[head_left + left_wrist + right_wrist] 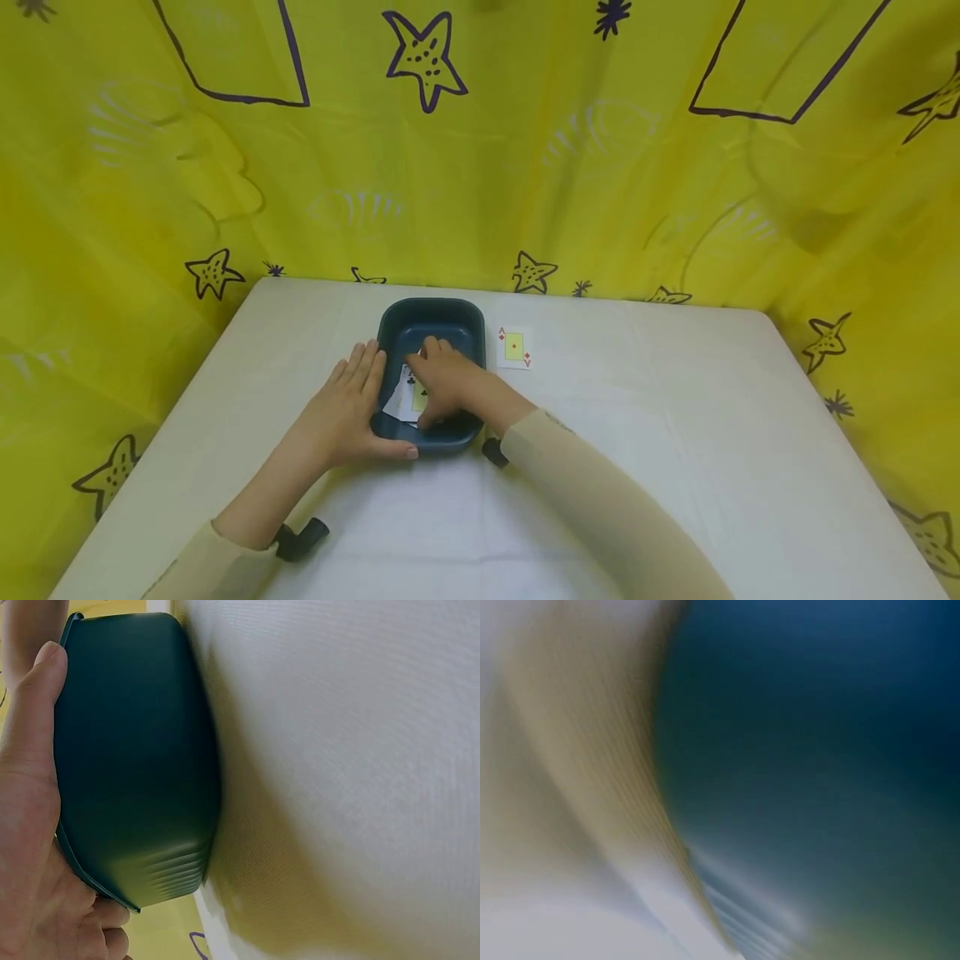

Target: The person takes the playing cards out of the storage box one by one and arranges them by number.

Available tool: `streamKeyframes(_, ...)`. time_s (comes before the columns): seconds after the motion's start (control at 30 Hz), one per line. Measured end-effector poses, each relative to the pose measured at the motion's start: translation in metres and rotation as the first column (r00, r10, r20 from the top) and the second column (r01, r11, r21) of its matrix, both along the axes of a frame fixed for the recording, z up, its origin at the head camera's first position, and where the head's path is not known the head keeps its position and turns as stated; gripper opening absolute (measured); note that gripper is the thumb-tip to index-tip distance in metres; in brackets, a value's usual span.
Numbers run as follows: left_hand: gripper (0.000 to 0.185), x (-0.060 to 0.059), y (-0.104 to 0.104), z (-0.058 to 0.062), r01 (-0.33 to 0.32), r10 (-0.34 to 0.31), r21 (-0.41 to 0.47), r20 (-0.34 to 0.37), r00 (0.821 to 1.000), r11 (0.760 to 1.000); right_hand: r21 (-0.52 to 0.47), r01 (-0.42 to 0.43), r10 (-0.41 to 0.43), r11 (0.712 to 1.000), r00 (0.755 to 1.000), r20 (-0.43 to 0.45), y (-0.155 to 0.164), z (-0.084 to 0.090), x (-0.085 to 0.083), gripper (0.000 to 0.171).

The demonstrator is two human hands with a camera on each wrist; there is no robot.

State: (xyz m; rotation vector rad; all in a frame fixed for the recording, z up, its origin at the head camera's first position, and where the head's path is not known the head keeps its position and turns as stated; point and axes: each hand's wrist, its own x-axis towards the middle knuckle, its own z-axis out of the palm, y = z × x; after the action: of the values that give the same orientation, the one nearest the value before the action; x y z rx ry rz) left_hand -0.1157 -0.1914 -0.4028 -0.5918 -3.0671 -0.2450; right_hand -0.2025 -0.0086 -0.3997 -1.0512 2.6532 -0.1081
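Left hand [348, 408] lies flat-fingered against the near-left wall of the dark teal tub [431, 321], thumb along its near rim; best to keep bracing there. Right hand [444, 383] reaches inside, fingers curled onto playing cards [405, 398], apparently pinching them, best lifted slowly. Farther right, a diamond card [514, 347] lies face-up on the white table [675, 433].
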Motion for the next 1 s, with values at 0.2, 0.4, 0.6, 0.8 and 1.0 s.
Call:
streamKeyframes(0.2, 0.146, 0.001, -0.001, -0.001, -0.013, 0.013, 0.011, 0.014, 1.000, 1.000, -0.061, -0.015, 0.014, 0.998, 0.999, -0.031, 0.007, 0.007, 0.002, 0.100)
streamKeyframes(0.4, 0.149, 0.001, -0.001, -0.002, -0.018, 0.018, 0.005, 0.044, 0.999, 1.000, -0.120, -0.014, 0.008, 0.993, 0.999, -0.048, 0.022, 0.022, 0.003, 0.100)
streamKeyframes(0.6, 0.145, 0.001, 0.000, -0.002, -0.019, 0.018, 0.026, 0.039, 0.999, 0.999, -0.178, 0.028, -0.038, 0.984, 0.998, -0.053, 0.043, 0.040, 0.000, 0.098)
streamKeyframes(0.8, 0.143, 0.000, 0.003, -0.002, -0.037, 0.035, 0.028, 0.063, 0.997, 0.999, -0.192, 0.087, -0.097, 0.978, 0.994, -0.045, 0.063, 0.050, -0.006, 0.096)
streamKeyframes(1.0, 0.144, 0.001, 0.003, 0.000, -0.054, 0.051, 0.041, 0.064, 0.997, 0.998, -0.204, 0.133, -0.146, 0.970, 0.988, -0.049, 0.083, 0.048, -0.011, 0.099)
